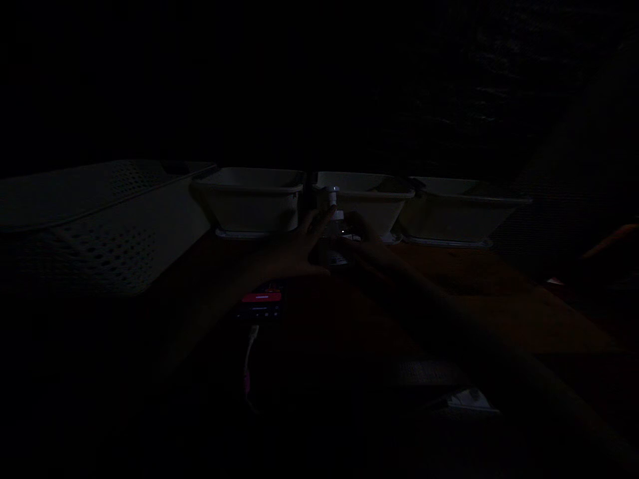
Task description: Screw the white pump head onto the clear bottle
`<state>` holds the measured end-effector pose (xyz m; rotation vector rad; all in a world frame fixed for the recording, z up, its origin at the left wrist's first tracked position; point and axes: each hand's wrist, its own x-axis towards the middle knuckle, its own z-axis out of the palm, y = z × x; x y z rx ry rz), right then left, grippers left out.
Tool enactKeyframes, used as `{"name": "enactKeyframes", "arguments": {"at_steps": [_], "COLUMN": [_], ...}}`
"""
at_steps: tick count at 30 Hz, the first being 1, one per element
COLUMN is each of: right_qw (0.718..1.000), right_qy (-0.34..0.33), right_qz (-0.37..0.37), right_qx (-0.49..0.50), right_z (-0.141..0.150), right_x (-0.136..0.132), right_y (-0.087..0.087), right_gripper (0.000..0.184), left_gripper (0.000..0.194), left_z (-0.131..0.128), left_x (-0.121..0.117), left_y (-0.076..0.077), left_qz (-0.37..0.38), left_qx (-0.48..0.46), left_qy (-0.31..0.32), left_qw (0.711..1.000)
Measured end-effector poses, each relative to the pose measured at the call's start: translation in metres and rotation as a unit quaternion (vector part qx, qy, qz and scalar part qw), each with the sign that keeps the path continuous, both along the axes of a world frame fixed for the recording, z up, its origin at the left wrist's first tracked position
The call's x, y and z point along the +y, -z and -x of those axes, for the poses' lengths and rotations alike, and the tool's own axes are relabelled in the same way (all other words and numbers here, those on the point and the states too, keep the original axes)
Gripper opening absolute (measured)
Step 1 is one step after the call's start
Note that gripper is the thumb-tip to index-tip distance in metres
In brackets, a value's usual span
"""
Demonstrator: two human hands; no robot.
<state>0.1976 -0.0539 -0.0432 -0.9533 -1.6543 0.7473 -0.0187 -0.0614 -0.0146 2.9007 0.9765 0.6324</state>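
Observation:
The view is very dark. Near the middle, a bottle [335, 253] with a white top and collar stands upright; it looks like a pump bottle, though its details are hard to make out. My left hand [303, 247] is around its left side, with a finger reaching up by the collar and the thumb low. On the right side of the bottle, my right hand [367, 241] has its fingers bent against it, partly lost in shadow. A small bright spot and a pale patch show between the hands.
Behind stand three light basins: left basin [257, 211], middle basin [379, 211], right basin [449, 223]. A perforated basket [174, 233] is at left. A lit phone [260, 306] with a cable [249, 352] lies on the brown surface [524, 319]. A pale packet-like object [472, 399] lies lower right.

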Motion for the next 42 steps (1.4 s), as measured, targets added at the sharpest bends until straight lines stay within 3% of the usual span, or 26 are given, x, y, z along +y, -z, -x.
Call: {"name": "enactKeyframes", "arguments": {"at_steps": [7, 18, 27, 42], "right_qw": [1.0, 0.999, 0.999, 0.994], "right_qy": [-0.023, -0.048, -0.041, -0.081], "right_qz": [0.009, 0.015, -0.003, 0.053], "right_qx": [0.015, 0.019, 0.024, 0.046], "right_z": [-0.002, -0.002, -0.003, -0.008], "right_x": [0.003, -0.001, 0.001, 0.011], "right_y": [0.003, -0.002, -0.001, 0.007], "right_gripper": [0.058, 0.054, 0.05, 0.06], "left_gripper": [0.119, 0.119, 0.123, 0.122], "left_z": [0.0, 0.0, 0.001, 0.0], "left_x": [0.001, 0.0, 0.005, 0.004], "left_y": [-0.001, -0.001, 0.003, 0.003], "left_qz": [0.026, 0.077, 0.065, 0.065], "left_qx": [-0.006, -0.022, -0.027, -0.024], "left_qy": [-0.011, 0.038, 0.045, 0.043], "left_qw": [1.0, 0.996, 0.997, 0.997]}}
